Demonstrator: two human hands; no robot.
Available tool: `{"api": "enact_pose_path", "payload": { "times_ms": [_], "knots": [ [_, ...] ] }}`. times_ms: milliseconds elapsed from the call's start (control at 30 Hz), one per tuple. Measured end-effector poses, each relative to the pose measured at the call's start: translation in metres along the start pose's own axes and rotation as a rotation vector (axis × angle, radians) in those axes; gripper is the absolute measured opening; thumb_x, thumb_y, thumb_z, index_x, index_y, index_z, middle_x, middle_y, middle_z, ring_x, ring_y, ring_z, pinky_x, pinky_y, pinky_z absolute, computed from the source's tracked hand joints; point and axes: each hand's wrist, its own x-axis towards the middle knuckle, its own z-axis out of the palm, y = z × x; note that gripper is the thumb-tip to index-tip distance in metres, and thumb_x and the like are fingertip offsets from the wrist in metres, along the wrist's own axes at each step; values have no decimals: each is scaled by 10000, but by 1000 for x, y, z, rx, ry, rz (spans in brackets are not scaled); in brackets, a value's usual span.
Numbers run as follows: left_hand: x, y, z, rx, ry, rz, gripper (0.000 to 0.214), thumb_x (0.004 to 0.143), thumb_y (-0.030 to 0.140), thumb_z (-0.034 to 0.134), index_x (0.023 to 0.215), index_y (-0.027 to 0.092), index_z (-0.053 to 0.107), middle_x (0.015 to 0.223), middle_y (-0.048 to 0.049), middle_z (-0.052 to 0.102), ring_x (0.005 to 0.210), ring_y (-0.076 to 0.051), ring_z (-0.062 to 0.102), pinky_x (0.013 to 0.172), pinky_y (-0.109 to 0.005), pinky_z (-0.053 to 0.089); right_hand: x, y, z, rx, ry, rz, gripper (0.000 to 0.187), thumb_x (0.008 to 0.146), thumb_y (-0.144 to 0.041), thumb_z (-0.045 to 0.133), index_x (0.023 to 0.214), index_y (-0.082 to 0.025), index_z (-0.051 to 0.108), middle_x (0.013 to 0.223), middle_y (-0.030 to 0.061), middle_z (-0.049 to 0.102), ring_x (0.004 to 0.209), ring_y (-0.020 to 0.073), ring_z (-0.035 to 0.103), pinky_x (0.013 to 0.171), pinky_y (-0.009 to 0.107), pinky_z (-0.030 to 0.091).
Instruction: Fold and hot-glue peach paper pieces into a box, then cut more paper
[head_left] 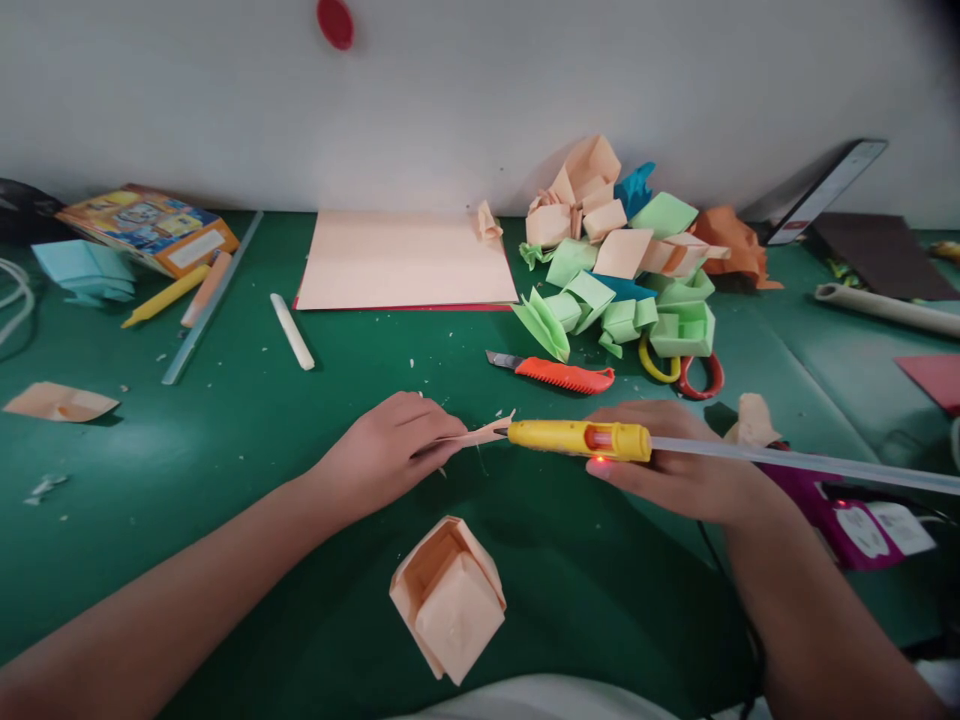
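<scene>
My left hand (386, 450) pinches a small folded piece of peach paper (480, 433) just above the green table (225, 470). My right hand (675, 465) grips a yellow hot glue gun (577, 438) with a clear glue stick (795, 462) running out of its back to the right. The gun's nozzle touches the tip of the peach paper. A red light glows on the gun's underside. Close to me on the table lies a folded peach paper box shape (448, 595).
A pile of folded peach, green and blue paper pieces (622, 260) sits behind the hands, with an orange box cutter (559, 373) and scissors (686, 375) beside it. A peach sheet (401, 260), a spare glue stick (291, 330), ruler (210, 300), and a booklet (146, 228) lie at the left.
</scene>
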Motion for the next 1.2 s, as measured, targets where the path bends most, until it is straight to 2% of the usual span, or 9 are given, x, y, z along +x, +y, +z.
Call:
{"api": "enact_pose_path", "payload": {
  "times_ms": [133,500,700,1000,1200],
  "knots": [
    [2,1,-3,-73,-9,-92,101,991,182,608,964,198,704,877,-16,749,823,-144,694,762,-256,547,1,-1,-1,5,2,-9,296,1023,-497,545,1002,-234,680,836,41,734,684,197,644,624,328,473],
    [3,0,-5,-124,-23,-115,125,988,245,633,933,205,739,875,-19,771,817,-145,714,742,-245,567,7,-7,11,30,-47,-62,291,1022,-476,554,1002,-216,683,810,38,730,673,180,620,627,296,413],
    [0,-1,-4,-138,-46,-124,80,964,233,678,980,212,754,884,-14,768,816,-142,706,714,-236,553,8,-5,18,-3,-27,-58,300,1041,-476,525,1044,-210,663,843,47,730,693,181,615,666,307,409],
    [3,0,-5,-131,-34,-128,128,985,265,639,931,208,740,857,-18,764,790,-144,710,714,-242,565,8,-6,13,-16,-40,-29,297,1040,-485,516,1006,-230,664,831,40,731,688,196,627,664,319,431],
    [2,-2,-5,-124,-42,-117,136,990,232,613,938,201,734,874,-20,768,809,-144,712,724,-243,571,6,-3,8,49,-78,-79,271,1021,-470,566,980,-223,670,843,30,732,697,175,630,636,290,408]
  ]
}}
